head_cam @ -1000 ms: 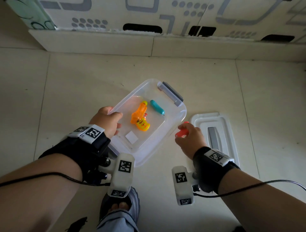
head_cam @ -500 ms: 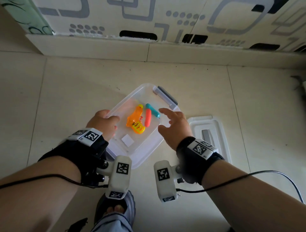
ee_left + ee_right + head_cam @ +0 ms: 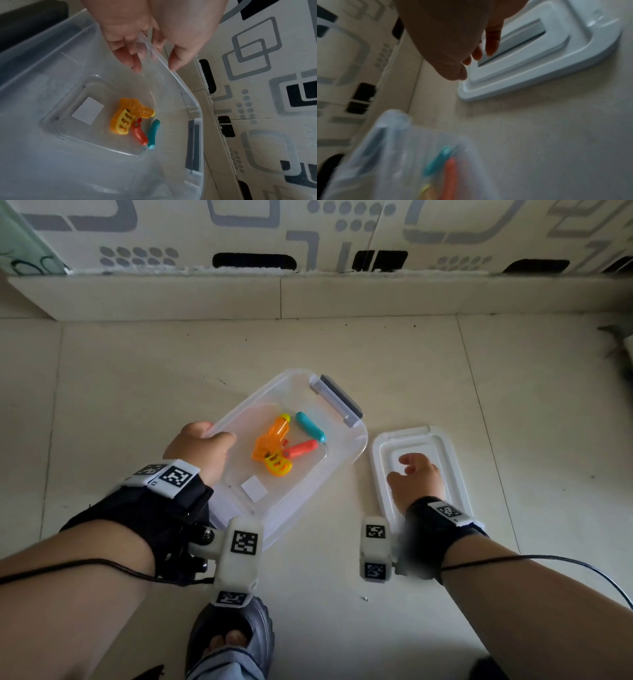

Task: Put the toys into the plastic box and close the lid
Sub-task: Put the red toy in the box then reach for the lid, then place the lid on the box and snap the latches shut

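On the floor (image 3: 445,364), in the head view, the box (image 3: 356,446) is seen open with a water gun (image 3: 272,445), a teal toy (image 3: 310,426) and a red toy (image 3: 301,448) lying inside, the red one touching the gun. The box's left rim is gripped by the left hand (image 3: 198,450), thumb over the edge. The lid (image 3: 448,450) lies flat just right of the box, and above it the right hand (image 3: 416,481) is held with loosely spread fingers; contact cannot be told.

From the left wrist, the left hand (image 3: 154,33) is shown pinching the box (image 3: 180,81) wall, fingers inside and thumb outside. The gun (image 3: 130,115), red toy (image 3: 139,134) and teal toy (image 3: 152,134) lie together on the bottom.

From the right wrist, blurred, the right hand (image 3: 453,40) is seen empty and relaxed over the lid (image 3: 539,67), the box (image 3: 402,155) below.
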`<action>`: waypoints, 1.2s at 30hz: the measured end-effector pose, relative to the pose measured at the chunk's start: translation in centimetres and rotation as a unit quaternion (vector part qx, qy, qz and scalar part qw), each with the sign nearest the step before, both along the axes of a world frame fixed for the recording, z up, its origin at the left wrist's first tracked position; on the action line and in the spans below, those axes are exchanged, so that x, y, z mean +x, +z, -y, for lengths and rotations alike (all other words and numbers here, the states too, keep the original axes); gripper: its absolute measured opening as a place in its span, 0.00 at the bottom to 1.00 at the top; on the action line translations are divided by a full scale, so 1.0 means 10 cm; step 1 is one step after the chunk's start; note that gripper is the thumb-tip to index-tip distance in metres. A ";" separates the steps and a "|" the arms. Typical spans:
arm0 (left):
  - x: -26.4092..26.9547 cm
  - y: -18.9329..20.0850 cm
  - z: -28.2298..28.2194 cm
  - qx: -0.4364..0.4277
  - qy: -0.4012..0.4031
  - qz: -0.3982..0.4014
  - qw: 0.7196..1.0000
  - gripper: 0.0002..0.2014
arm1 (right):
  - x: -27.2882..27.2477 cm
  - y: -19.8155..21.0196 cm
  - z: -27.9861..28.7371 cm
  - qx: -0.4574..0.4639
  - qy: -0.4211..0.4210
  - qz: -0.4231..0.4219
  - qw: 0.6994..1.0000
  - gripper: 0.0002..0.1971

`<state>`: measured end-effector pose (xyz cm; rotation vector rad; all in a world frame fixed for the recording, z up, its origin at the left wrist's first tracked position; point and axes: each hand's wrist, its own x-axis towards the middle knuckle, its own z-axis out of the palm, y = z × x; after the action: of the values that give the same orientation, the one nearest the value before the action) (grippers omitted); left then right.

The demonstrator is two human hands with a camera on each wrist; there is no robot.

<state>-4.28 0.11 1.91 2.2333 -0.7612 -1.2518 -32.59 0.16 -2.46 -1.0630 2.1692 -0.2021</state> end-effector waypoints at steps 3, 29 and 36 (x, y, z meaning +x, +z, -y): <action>-0.03 -0.08 0.10 0.000 -0.001 -0.004 1.000 0.35 | -0.22 -0.15 -0.01 0.070 0.015 -0.046 0.996 0.24; -0.41 0.03 0.40 0.021 -0.064 -0.009 0.998 0.44 | -0.65 -0.31 -0.06 0.180 0.081 -0.133 0.971 0.09; -0.35 0.15 0.31 0.018 -0.076 -0.010 0.997 0.39 | -0.61 -0.20 -0.06 0.193 0.101 -0.137 0.966 0.07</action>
<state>-7.80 -2.95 3.38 2.2228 -0.9233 -1.3652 -38.67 0.72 -4.41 -1.1190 2.1937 0.4703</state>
